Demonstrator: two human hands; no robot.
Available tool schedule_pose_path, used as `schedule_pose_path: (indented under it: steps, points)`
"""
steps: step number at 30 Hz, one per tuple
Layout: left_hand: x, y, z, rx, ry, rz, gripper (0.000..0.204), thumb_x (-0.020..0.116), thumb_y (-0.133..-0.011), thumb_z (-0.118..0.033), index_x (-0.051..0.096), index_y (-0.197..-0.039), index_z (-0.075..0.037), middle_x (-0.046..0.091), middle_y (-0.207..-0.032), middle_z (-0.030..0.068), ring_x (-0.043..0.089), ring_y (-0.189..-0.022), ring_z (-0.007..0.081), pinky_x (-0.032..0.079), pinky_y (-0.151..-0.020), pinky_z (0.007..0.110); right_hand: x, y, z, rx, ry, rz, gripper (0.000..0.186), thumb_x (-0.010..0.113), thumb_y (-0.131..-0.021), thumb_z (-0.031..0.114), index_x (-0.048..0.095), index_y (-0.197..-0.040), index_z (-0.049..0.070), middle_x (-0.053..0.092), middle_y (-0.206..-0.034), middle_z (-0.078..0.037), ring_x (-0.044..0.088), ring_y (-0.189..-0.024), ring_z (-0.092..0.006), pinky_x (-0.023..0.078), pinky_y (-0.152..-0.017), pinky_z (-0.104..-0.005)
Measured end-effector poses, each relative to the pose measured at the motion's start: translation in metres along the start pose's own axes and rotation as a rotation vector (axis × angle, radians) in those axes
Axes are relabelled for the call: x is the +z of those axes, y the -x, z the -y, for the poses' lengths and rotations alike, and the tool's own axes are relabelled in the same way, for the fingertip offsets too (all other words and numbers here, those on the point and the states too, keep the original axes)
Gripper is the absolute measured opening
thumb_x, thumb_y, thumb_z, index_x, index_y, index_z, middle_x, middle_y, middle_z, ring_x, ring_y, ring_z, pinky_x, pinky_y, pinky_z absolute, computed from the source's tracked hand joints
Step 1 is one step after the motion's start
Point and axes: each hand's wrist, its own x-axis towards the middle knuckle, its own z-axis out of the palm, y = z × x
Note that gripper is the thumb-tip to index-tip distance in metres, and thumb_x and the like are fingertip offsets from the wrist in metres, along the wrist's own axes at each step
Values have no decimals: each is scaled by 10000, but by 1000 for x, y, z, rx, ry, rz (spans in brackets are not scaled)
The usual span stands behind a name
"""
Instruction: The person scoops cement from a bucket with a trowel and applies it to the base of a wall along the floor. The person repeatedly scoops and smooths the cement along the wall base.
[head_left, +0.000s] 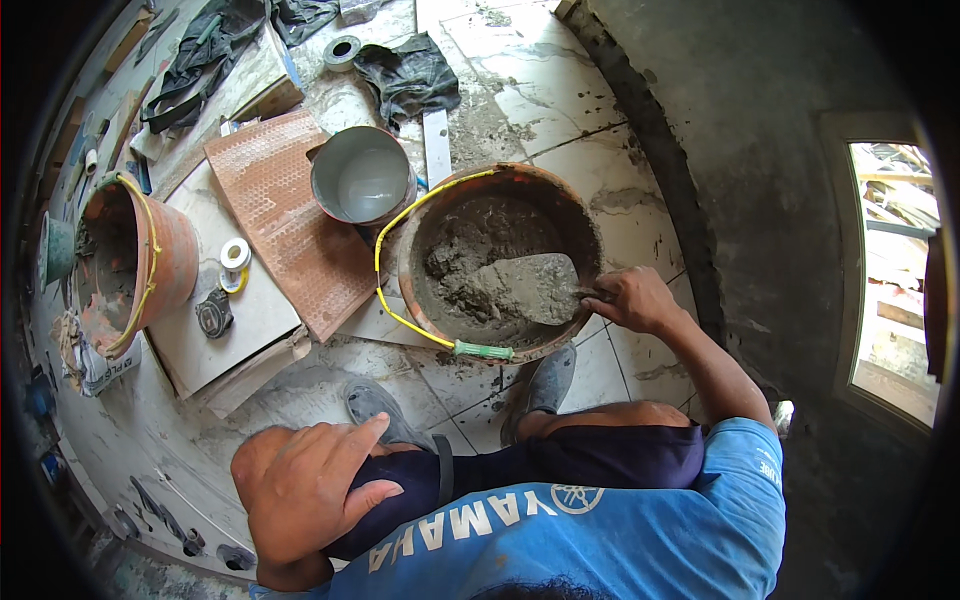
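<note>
My right hand (640, 298) is closed round the handle of a trowel (535, 287), at the right rim of a round bucket (592, 225). The trowel's broad blade is coated in grey mortar and lies over the wet mortar (455, 262) inside. A yellow-sleeved bucket handle (379, 255) with a green grip hangs down along the bucket's left side. My left hand (315, 485) rests by my left knee, fingers stretched out and holding nothing.
A metal pail (362, 175) of cloudy water stands behind the bucket, beside a brown textured tile (285, 200). Left are another orange bucket (170, 255), a tape roll (235, 254) and a tape measure (214, 313). A grey wall (770, 200) rises on the right. Black cloth (410, 78) lies at the back.
</note>
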Motion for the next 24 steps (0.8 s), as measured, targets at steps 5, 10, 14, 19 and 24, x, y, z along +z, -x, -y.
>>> schedule_pose_path:
  steps: [5,10,14,19,24]
  points:
    - [5,-13,-5,30,-30,36,648,761,-773,-378,597,-1283,-12,661,-928,104,628,-866,292,500,-777,384,4,5,0,52,1,-48,296,666,-895,396,695,-940,105,686,-779,-148,663,-791,-380,518,-705,-488]
    - [5,-7,-6,-39,-34,14,659,785,-755,-370,599,-1290,-33,644,-894,104,626,-852,294,487,-748,389,-8,-10,22,-43,-53,-26,308,675,-892,378,694,-941,75,670,-787,-183,644,-779,-407,509,-702,-501]
    - [15,-9,1,-49,-31,-37,685,734,-772,-512,615,-1264,-50,644,-867,103,647,-795,296,503,-680,379,-34,14,27,50,-117,52,349,666,-902,405,690,-959,61,679,-813,-205,660,-824,-406,519,-743,-497]
    - [14,-14,10,-158,52,6,686,748,-805,-455,585,-1282,10,625,-895,166,615,-820,329,491,-748,384,-62,17,-6,-63,-705,248,357,681,-931,362,701,-1016,16,640,-692,-83,664,-685,-216,525,-618,-357]
    - [19,-27,3,-160,59,12,670,746,-822,-428,577,-1286,25,619,-890,180,613,-810,333,491,-745,390,-19,-12,-143,286,-1304,168,304,660,-957,312,642,-841,32,582,-676,-12,563,-572,-124,481,-532,-277]
